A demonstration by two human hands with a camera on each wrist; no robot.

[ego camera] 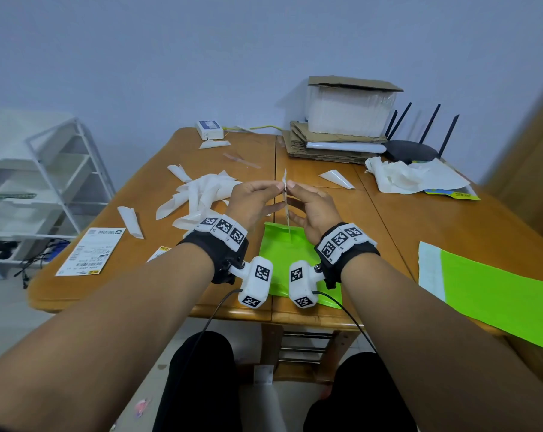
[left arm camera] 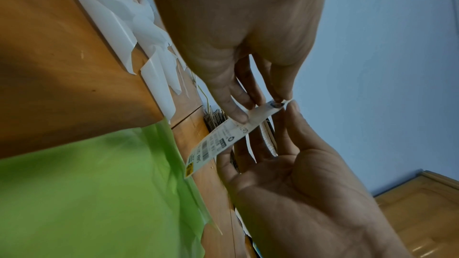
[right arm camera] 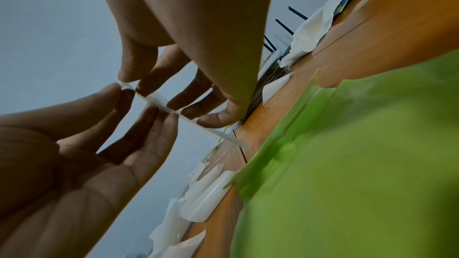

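A printed shipping label stands edge-on above the table between both hands. My left hand pinches the label's upper end from the left. From the right, my right hand pinches the same upper end, its other fingers spread behind the sheet. The left wrist view shows the label with its barcodes, my left fingers on it and my right thumb at its corner. The right wrist view shows the label as a thin strip. A bright green mailer bag lies flat on the wooden table below the hands.
A heap of white backing sheets lies left of the hands, and a printed label lies near the left edge. A second green mailer lies at the right. Cardboard stack, router and crumpled paper fill the far right. A white shelf stands beside the table.
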